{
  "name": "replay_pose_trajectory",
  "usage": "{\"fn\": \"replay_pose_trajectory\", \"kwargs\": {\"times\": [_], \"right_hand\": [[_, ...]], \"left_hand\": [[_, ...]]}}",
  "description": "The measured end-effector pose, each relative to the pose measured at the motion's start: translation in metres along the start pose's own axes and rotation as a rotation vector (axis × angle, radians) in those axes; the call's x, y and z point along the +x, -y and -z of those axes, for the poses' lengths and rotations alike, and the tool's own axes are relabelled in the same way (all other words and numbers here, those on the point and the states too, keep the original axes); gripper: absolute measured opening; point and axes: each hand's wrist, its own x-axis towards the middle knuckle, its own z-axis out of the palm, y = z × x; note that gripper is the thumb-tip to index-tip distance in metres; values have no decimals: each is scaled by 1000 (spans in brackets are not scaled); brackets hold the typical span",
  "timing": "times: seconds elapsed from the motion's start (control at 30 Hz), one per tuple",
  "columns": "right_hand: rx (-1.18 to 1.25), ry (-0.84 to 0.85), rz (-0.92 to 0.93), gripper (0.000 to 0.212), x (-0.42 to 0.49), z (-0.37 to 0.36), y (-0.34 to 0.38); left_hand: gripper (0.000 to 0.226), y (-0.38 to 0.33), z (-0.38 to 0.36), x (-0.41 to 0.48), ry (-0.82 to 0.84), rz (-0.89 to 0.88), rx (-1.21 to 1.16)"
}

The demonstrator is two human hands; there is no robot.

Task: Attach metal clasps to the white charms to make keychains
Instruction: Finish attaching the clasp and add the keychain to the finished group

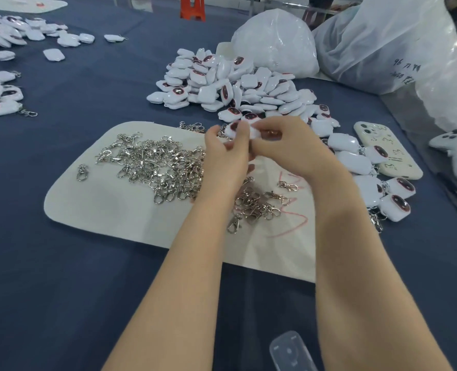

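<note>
Seemingly the left hand (pixel 226 156) and right hand (pixel 286 148) both grip one blurred white charm (pixel 237 128), mostly hidden between them.

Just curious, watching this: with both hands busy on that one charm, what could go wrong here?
The charm, pinched between the left hand and right hand, could slip and drop. The clasps lie tangled, so picking one may drag others off the mat. The heaped charm pile behind might slide.

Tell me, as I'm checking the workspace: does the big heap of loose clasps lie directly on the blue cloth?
No, the heap of clasps lies on the white mat spread over the blue cloth.
</note>
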Motion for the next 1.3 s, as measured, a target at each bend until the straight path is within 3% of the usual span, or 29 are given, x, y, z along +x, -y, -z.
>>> {"fn": "replay_pose_trajectory", "kwargs": {"times": [0.1,0.27,0.47,0.57,0.67,0.93,1.3], "right_hand": [[51,96,-61,10,-18,8,-2],[575,-246,-274,20,-18,-5,-14],[887,-237,-335,21,-10,-19,-16],[848,-169,-260,21,-11,-17,-15],[737,-124,-206,23,-12,-18,-14],[599,-42,-116,29,-14,-17,-15],[454,-41,-142,9,-14,-16,-10]], "left_hand": [[15,-2,2,-4,24,10,-33],[16,-1,11,-2,-48,72,-115],[13,-1,13,1,30,17,81],[22,1,13,2,18,-24,198],[8,1,13,2,15,-32,203],[22,1,12,4,120,-65,210],[11,2,14,6,98,-74,180]]}}
